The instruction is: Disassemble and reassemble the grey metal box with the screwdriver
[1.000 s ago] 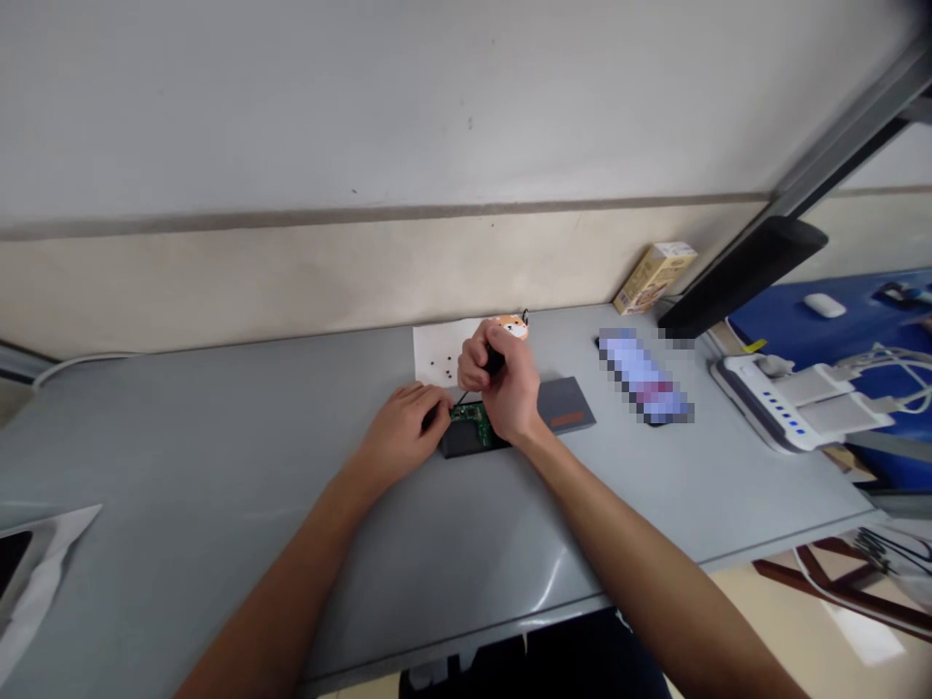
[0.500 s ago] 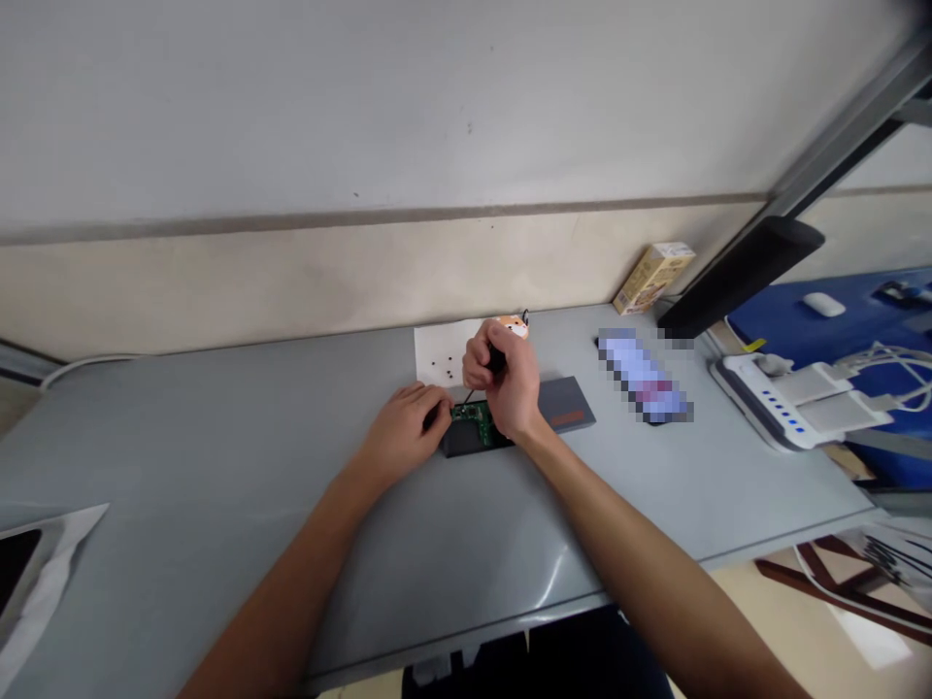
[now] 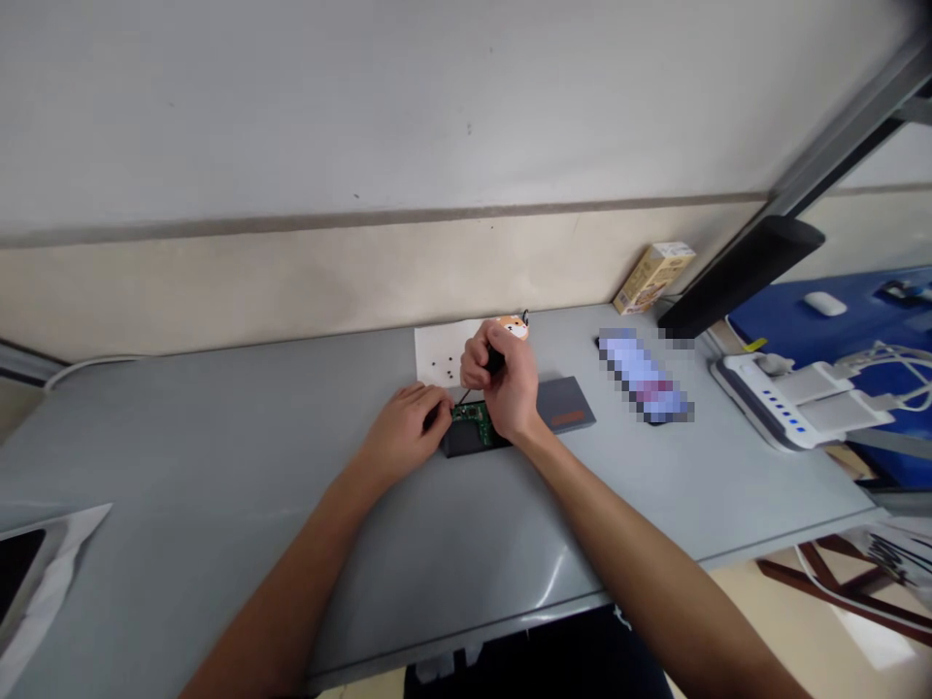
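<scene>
A flat dark case (image 3: pixel 464 442) with a green circuit board (image 3: pixel 472 414) showing in it lies on the grey table. My left hand (image 3: pixel 408 424) is closed at the case's left end, thumb and fingers gripping its corner. My right hand (image 3: pixel 512 374) is wrapped around the black handle of a screwdriver (image 3: pixel 496 361). Its thin shaft slants down and left to the board's upper left edge, close to my left fingertips; the tip itself is too small to make out. My right hand and wrist hide the right part of the case.
Behind the case, a white paper (image 3: pixel 434 351) carries several small dark screws. A grey box (image 3: pixel 568 404) lies to its right, then a blurred phone (image 3: pixel 645 379), a white power strip (image 3: pixel 772 403) and a carton (image 3: pixel 653 279). A tablet-like device (image 3: pixel 21 568) sits at far left.
The screwdriver's shaft slants more to the left, its lower end closer to my left fingertips. My right hand has shifted very slightly left; my left hand keeps its place.
</scene>
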The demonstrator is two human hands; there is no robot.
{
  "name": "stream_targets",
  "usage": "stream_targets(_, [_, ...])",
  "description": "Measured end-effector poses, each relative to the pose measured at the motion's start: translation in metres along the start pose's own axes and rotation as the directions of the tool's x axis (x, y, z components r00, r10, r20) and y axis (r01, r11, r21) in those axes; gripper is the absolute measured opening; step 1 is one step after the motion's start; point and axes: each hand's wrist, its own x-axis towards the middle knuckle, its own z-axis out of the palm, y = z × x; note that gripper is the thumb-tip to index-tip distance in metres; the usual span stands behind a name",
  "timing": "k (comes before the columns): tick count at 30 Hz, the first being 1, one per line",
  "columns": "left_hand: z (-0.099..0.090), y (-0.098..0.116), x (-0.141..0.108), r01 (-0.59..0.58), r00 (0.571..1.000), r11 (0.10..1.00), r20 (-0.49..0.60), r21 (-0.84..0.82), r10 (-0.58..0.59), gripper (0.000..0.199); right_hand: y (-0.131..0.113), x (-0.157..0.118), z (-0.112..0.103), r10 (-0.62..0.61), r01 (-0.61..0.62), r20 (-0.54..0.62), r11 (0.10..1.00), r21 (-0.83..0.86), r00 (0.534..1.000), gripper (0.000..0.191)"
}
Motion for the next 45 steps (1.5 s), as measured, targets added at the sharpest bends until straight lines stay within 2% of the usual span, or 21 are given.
stream_targets(5, [-0.0001, 0.0015, 0.0004, 0.002, 1.000, 1.000, -0.003, -0.001, -0.002, 0.019, -0.0021, 0.0001, 0.0012, 0.041, -0.042, -0.012, 0.998, -0.054, 0.999, 0.039])
stream_targets(8, [-0.0003, 0.0017, 0.0006, 0.004, 1.000, 1.000, -0.013, 0.004, -0.004, 0.018, -0.0018, 0.0010, -0.0005, 0.023, -0.024, -0.031, 0.999, -0.034, 0.999, 0.038])
stream_targets(11, [-0.0004, 0.0009, 0.0007, -0.001, 1.000, 1.000, -0.006, 0.012, 0.001, 0.019, -0.0004, 0.0013, -0.0016, 0.000, 0.000, -0.002, 1.000, 0.011, 1.000, 0.036])
stream_targets(14, [-0.0002, -0.0002, 0.0006, -0.005, 1.000, 1.000, -0.003, 0.018, 0.005, 0.020, -0.0006, 0.0014, -0.0019, 0.008, -0.009, 0.028, 1.000, 0.026, 1.000, 0.035])
stream_targets(19, [-0.0001, -0.0004, 0.0001, -0.003, 1.000, 1.000, -0.008, 0.001, 0.003, 0.019, -0.0044, 0.0015, -0.0002, 0.033, -0.033, -0.028, 0.999, -0.003, 0.999, 0.038])
stream_targets(22, [0.0000, -0.0009, 0.0002, 0.002, 1.000, 1.000, -0.004, 0.008, -0.002, 0.020, -0.0041, 0.0016, 0.0011, 0.054, -0.054, 0.006, 0.999, -0.002, 0.999, 0.037])
stream_targets(29, [0.0008, -0.0023, -0.0002, 0.000, 1.000, 1.000, -0.018, 0.002, 0.000, 0.018, -0.0028, 0.0021, 0.0013, 0.023, -0.024, -0.031, 0.998, -0.054, 0.999, 0.036])
stream_targets(38, [0.0000, 0.0007, -0.0003, 0.008, 1.000, 1.000, 0.000, 0.009, -0.008, 0.019, -0.0083, -0.0024, 0.0047, 0.016, -0.016, 0.017, 0.999, -0.038, 1.000, 0.034])
stream_targets(45, [0.0005, 0.0019, -0.0003, 0.009, 1.000, 1.000, -0.008, -0.001, -0.009, 0.019, -0.0057, -0.0001, 0.0023, 0.018, -0.020, -0.028, 0.997, -0.077, 0.999, 0.038])
